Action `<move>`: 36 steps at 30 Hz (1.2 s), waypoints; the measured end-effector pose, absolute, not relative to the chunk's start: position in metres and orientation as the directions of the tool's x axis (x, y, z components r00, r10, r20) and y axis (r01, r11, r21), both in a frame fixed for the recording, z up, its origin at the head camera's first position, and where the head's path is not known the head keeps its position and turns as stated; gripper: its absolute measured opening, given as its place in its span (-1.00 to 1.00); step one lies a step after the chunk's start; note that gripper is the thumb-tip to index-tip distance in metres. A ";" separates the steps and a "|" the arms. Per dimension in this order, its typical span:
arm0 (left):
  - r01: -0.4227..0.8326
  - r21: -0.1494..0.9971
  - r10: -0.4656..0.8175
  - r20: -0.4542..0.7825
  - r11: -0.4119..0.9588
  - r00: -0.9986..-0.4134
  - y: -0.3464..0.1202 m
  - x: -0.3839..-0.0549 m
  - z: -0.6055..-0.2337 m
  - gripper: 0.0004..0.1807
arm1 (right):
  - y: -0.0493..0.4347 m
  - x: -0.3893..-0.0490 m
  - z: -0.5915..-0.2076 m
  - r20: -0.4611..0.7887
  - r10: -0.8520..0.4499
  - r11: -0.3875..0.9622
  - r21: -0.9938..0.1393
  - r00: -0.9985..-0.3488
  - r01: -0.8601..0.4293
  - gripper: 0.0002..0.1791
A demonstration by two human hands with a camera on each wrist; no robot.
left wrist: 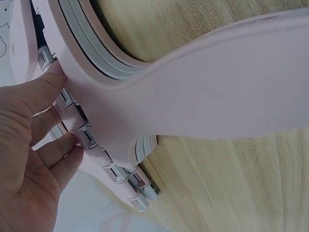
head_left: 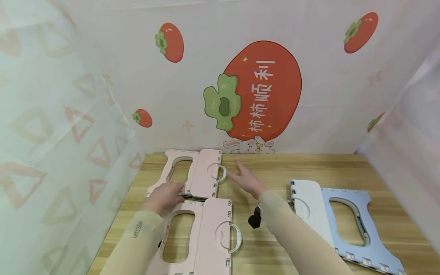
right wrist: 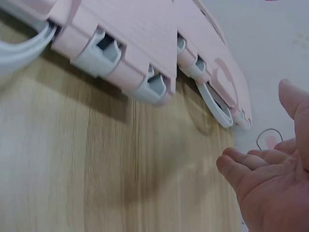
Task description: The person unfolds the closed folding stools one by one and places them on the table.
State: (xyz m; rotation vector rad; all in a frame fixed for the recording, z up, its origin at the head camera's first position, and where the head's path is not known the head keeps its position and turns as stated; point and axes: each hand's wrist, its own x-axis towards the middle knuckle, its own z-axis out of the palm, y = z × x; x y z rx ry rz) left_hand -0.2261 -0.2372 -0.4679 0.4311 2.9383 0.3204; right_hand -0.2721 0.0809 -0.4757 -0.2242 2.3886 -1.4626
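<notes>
In my head feed, the far pink stool (head_left: 205, 172) lies folded flat on the wooden table (head_left: 264, 248) by the wall (head_left: 319, 114), its seat panel running lengthwise toward the wall, its white handle (head_left: 225, 173) pointing right. The near pink stool (head_left: 211, 236) lies just in front, turned the same way. The blue-and-white stool (head_left: 326, 217) on the right faces opposite: its handle points left, partly hidden by the right sleeve (head_left: 292, 229). I see the left hand (head_left: 166, 196) where the pink stools meet, and the right hand (head_left: 248, 179) near the far one's handle.

In my left wrist feed, thumb and bent fingers touch hinged pink edges; I can't tell whether they clamp one.

In my right wrist feed, the fingers extend, thumb apart from them, beyond the pink stools' handle sides.
</notes>
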 end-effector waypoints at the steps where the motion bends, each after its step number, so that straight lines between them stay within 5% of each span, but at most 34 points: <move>1: 0.267 0.226 0.298 -0.113 0.937 -0.948 -0.236 -0.226 -0.469 -0.81 | 0.079 -0.272 -0.476 -0.198 -0.296 0.439 -0.897 -0.934 0.051 -0.06; 17: 0.162 0.280 0.206 -0.135 0.946 -0.969 -0.231 -0.224 -0.469 -0.88 | 0.053 -0.272 -0.485 -0.259 -0.286 0.201 -0.958 -0.923 0.207 -0.16; 23: 0.150 0.252 0.188 -0.133 0.956 -0.973 -0.228 -0.227 -0.470 -0.76 | 0.049 -0.272 -0.491 -0.287 -0.322 0.046 -0.957 -0.902 0.288 -0.29; 36: 0.148 0.160 0.166 -0.110 0.976 -0.980 -0.218 -0.229 -0.473 -0.90 | 0.049 -0.275 -0.499 -0.296 -0.383 -0.272 -0.869 -0.875 0.413 -0.45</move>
